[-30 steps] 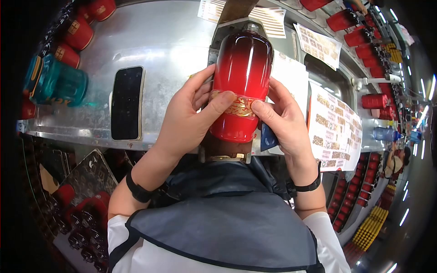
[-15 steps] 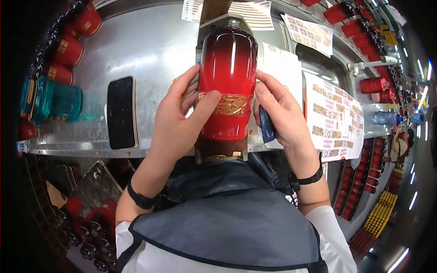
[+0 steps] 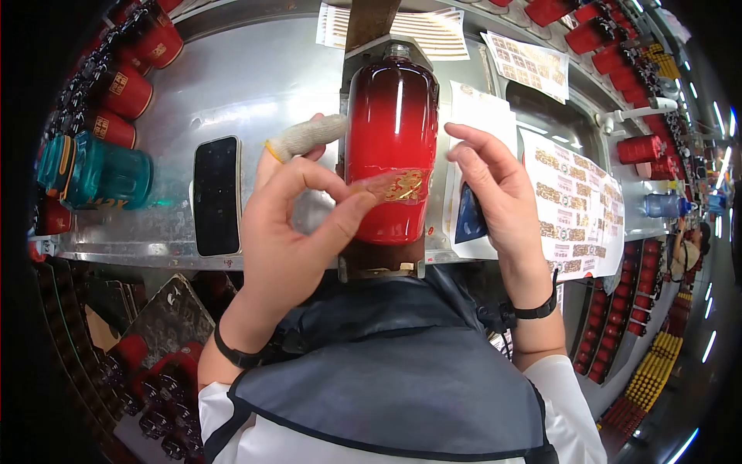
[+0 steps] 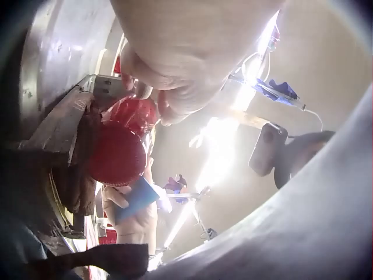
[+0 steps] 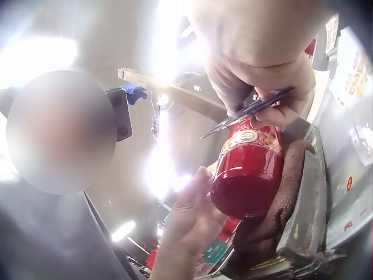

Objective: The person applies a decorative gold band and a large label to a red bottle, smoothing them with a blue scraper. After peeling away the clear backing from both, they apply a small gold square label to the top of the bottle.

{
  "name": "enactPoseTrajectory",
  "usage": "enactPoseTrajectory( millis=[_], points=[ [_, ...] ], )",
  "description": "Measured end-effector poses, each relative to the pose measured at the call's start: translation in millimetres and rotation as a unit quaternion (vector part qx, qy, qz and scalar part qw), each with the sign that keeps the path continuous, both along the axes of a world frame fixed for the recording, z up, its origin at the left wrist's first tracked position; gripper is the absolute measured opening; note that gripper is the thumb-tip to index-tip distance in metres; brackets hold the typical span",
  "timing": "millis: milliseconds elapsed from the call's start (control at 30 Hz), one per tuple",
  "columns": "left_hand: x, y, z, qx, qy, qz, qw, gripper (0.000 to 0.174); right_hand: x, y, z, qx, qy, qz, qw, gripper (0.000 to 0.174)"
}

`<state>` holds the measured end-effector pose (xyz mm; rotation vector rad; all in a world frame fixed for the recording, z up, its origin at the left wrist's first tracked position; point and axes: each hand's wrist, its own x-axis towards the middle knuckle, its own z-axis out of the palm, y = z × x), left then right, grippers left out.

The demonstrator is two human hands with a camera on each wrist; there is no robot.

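Note:
A glossy red bottle (image 3: 394, 124), dark toward its neck, lies on its side in a cradle, neck away from me. A gold-patterned decal (image 3: 407, 188) sits around its lower part. My left hand (image 3: 282, 216) pinches the left end of a clear film (image 3: 374, 185) between thumb and forefinger, lifted off the bottle there. A knitted finger cover (image 3: 313, 135) is on another left finger. My right hand (image 3: 506, 189), just right of the bottle, holds a flat blue scraper (image 3: 470, 216) against its palm; in the right wrist view the scraper (image 5: 250, 111) appears edge-on between the fingers.
A phone (image 3: 217, 195) lies on the metal table (image 3: 232, 69) to the left, near a teal jug (image 3: 116, 172). Decal sheets (image 3: 572, 205) lie at the right. Red bottles (image 3: 127, 85) line the far left; more stand along the right.
My left thumb has gone from pressing the decal band to pinching the film's end with the forefinger and pulling it up. My right hand has drawn off the bottle, scraper still in it.

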<state>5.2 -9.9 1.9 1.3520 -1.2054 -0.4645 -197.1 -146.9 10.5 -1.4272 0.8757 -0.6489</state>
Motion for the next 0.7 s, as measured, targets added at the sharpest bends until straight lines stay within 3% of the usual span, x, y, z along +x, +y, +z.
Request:
enactPoseTrajectory(
  millis=[33,100,167,200,267,367,700],
  points=[
    [0,0,5,-0.001,0.000,0.000,1.000,0.012,-2,-2,3,-0.001,0.000,0.000,1.000,0.031],
    [-1,2,15,-0.032,-0.067,-0.050,0.996,0.015,-5,-6,14,-0.113,0.033,0.059,0.991,0.024],
    [-4,3,24,-0.028,-0.108,-0.052,0.992,0.015,-3,-5,22,-0.102,0.024,0.063,0.993,0.021],
    [-5,3,27,-0.023,-0.148,-0.054,0.987,0.014,-1,-7,26,-0.154,0.040,0.111,0.981,0.021],
    [-5,2,27,-0.027,-0.151,-0.049,0.987,0.014,2,-10,37,-0.239,0.096,0.177,0.950,0.025],
    [-7,-1,23,-0.040,-0.135,-0.034,0.989,0.014,5,-15,41,-0.267,0.114,0.211,0.933,0.024],
    [-8,-2,19,-0.033,-0.076,0.020,0.996,0.013,19,-18,35,-0.303,0.085,0.208,0.926,0.008]
  ],
)
